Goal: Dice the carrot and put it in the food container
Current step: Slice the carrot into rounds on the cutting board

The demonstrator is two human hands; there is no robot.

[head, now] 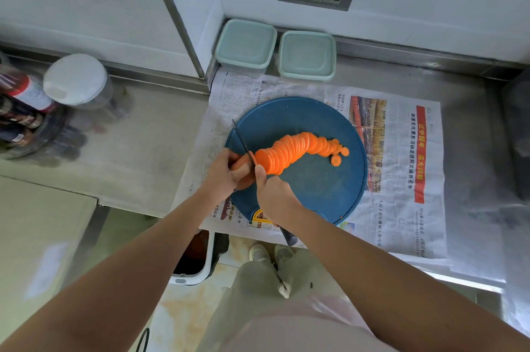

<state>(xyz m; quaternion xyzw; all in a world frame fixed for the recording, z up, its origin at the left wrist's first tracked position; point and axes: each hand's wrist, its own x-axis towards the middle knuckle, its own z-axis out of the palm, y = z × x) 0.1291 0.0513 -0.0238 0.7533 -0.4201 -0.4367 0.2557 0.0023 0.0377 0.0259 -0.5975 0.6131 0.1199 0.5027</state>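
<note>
the right hand (pixel 274 194), grasping the knife (pixel 243 143), sets its blade crosswise to the carrot (pixel 295 152), whose uncut stub the left hand (pixel 226 172) grips just beside the blade.

Matt blue plastic board (pixel 315 188); printed newspaper (pixel 401 179); brushed steel counter (pixel 470 99).

The left hand (pixel 226 172) covers the uncut carrot stub (pixel 242 163). The right hand (pixel 274 194) hides most of the knife (pixel 243 142) handle. Far left of both hands, blurred bottles (pixel 20 110) run off the frame edge.
</note>
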